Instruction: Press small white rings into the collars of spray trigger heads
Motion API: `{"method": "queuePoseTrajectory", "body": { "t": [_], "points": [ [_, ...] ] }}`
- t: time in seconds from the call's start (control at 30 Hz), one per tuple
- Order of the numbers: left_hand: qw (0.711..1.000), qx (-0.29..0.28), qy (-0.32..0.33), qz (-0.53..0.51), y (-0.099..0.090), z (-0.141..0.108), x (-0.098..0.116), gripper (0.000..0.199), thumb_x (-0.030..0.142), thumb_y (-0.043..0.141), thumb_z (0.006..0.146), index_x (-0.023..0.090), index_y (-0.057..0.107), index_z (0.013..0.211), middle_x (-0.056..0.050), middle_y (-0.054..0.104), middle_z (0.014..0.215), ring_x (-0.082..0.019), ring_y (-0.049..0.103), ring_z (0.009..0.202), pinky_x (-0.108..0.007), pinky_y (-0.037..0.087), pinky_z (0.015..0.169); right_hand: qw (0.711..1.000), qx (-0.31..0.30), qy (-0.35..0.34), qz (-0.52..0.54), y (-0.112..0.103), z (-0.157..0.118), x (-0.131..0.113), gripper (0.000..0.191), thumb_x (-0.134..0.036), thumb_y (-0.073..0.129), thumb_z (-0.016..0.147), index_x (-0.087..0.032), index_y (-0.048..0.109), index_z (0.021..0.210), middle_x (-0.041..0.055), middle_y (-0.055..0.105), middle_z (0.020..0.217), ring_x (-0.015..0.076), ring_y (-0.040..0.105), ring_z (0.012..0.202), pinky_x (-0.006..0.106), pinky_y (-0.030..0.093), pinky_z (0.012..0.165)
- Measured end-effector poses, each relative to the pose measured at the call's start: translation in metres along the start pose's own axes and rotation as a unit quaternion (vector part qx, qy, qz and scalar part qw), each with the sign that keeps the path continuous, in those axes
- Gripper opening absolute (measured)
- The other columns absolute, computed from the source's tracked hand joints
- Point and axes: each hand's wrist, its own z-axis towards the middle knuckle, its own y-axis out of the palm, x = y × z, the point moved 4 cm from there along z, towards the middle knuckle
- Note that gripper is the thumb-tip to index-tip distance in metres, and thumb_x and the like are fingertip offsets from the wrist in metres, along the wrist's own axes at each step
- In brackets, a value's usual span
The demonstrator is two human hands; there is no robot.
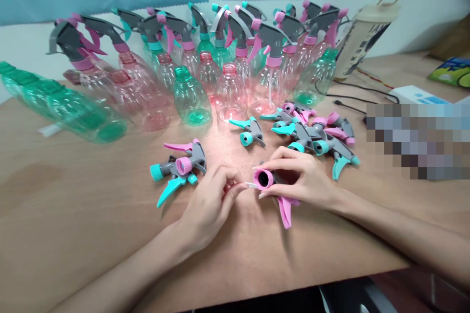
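My right hand (299, 176) is closed around a pink and grey spray trigger head (263, 179), whose round collar opening faces left toward me and whose pink lever points down. In a pinch, my left hand (216, 195) holds a thin whitish tube (250, 185), its tip right beside the pink collar. Most of the tube is hidden by the fingers. Left of that hand lie a pink-collared trigger head (184, 165) and a teal one (157, 172). Several more loose heads, such as a teal one (246, 138), lie beyond my right hand.
Several clear pink and green bottles stand along the back, some topped with trigger heads, like a pink one (270, 85). Green bottles (73, 107) lie at the left. A beige carton (363, 34), black cables (352, 100) and a white box (414, 95) are at the right.
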Motion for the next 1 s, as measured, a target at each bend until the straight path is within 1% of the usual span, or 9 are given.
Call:
{"method": "queuePoseTrajectory", "body": {
  "t": [0.17, 0.2, 0.27, 0.37, 0.47, 0.53, 0.63, 0.83, 1.0],
  "points": [
    [0.999, 0.022, -0.028, -0.018, -0.004, -0.002, -0.002, 0.004, 0.016, 0.047, 0.091, 0.018, 0.050, 0.088, -0.001, 0.059, 0.082, -0.011, 0.057, 0.070, -0.021, 0.048, 0.059, 0.999, -0.025, 0.000, 0.023, 0.001, 0.000, 0.000, 0.034, -0.034, 0.077, 0.069, -0.019, 0.070, 0.098, 0.0030, 0.062, 0.086, 0.0129, 0.058, 0.074, 0.025, 0.048, 0.064],
    [0.999, 0.034, -0.020, -0.008, -0.005, -0.003, -0.001, 0.002, 0.016, 0.050, 0.090, 0.018, 0.051, 0.090, 0.000, 0.060, 0.081, -0.011, 0.058, 0.068, -0.021, 0.049, 0.058, 0.999, -0.029, 0.005, 0.027, 0.002, 0.000, 0.000, 0.032, -0.034, 0.076, 0.070, -0.019, 0.070, 0.098, 0.0033, 0.062, 0.087, 0.0133, 0.058, 0.075, 0.025, 0.048, 0.064],
    [0.997, 0.072, 0.008, 0.009, -0.007, -0.004, 0.002, 0.008, 0.015, 0.056, 0.087, 0.018, 0.053, 0.094, 0.000, 0.063, 0.081, -0.010, 0.058, 0.064, -0.021, 0.049, 0.058, 0.998, -0.034, 0.015, 0.044, 0.003, 0.002, 0.000, 0.031, -0.035, 0.075, 0.071, -0.019, 0.070, 0.097, 0.0037, 0.062, 0.087, 0.0138, 0.059, 0.075, 0.026, 0.048, 0.064],
    [0.991, 0.115, 0.066, 0.015, -0.011, -0.004, 0.008, 0.016, 0.009, 0.060, 0.084, 0.018, 0.056, 0.097, 0.000, 0.065, 0.084, -0.010, 0.060, 0.068, -0.022, 0.051, 0.062, 0.996, -0.039, 0.027, 0.071, 0.006, 0.004, -0.001, 0.028, -0.037, 0.075, 0.071, -0.019, 0.069, 0.092, 0.0030, 0.063, 0.083, 0.0141, 0.058, 0.073, 0.026, 0.046, 0.062],
    [0.986, 0.110, 0.125, 0.008, -0.013, -0.003, 0.014, 0.025, 0.000, 0.059, 0.082, 0.019, 0.061, 0.098, -0.002, 0.067, 0.087, -0.012, 0.062, 0.079, -0.025, 0.053, 0.069, 0.994, -0.043, 0.040, 0.094, 0.008, 0.006, -0.003, 0.029, -0.036, 0.075, 0.071, -0.019, 0.069, 0.093, 0.0025, 0.065, 0.082, 0.0147, 0.058, 0.075, 0.027, 0.046, 0.064],
    [0.984, 0.105, 0.147, -0.002, -0.014, -0.003, 0.018, 0.029, -0.003, 0.059, 0.081, 0.019, 0.062, 0.100, -0.003, 0.068, 0.092, -0.013, 0.063, 0.085, -0.026, 0.054, 0.073, 0.990, -0.049, 0.055, 0.123, 0.010, 0.006, -0.005, 0.028, -0.030, 0.075, 0.072, -0.018, 0.068, 0.095, 0.0031, 0.067, 0.086, 0.0147, 0.060, 0.078, 0.027, 0.047, 0.068],
    [0.983, 0.102, 0.152, -0.012, -0.013, -0.004, 0.020, 0.030, -0.003, 0.059, 0.080, 0.019, 0.063, 0.101, -0.005, 0.069, 0.097, -0.015, 0.064, 0.093, -0.028, 0.055, 0.078, 0.983, -0.059, 0.071, 0.159, 0.012, 0.006, -0.008, 0.026, -0.025, 0.075, 0.072, -0.016, 0.067, 0.094, 0.0032, 0.068, 0.088, 0.0140, 0.062, 0.081, 0.026, 0.048, 0.072],
    [0.985, 0.054, 0.162, -0.005, -0.007, -0.003, 0.019, 0.030, -0.002, 0.056, 0.081, 0.018, 0.064, 0.103, -0.006, 0.071, 0.097, -0.017, 0.064, 0.096, -0.031, 0.055, 0.081, 0.977, -0.060, 0.078, 0.187, 0.014, 0.005, -0.010, 0.027, -0.028, 0.077, 0.069, -0.015, 0.067, 0.090, 0.0026, 0.068, 0.086, 0.0132, 0.063, 0.079, 0.025, 0.048, 0.071],
    [0.985, 0.066, 0.161, 0.014, -0.010, -0.003, 0.017, 0.030, -0.001, 0.059, 0.079, 0.019, 0.063, 0.101, -0.004, 0.071, 0.096, -0.018, 0.063, 0.095, -0.032, 0.054, 0.078, 0.975, -0.067, 0.090, 0.194, 0.014, 0.005, -0.005, 0.027, -0.031, 0.076, 0.070, -0.016, 0.067, 0.091, 0.0034, 0.068, 0.088, 0.0151, 0.063, 0.081, 0.027, 0.049, 0.072]
  ]
}}
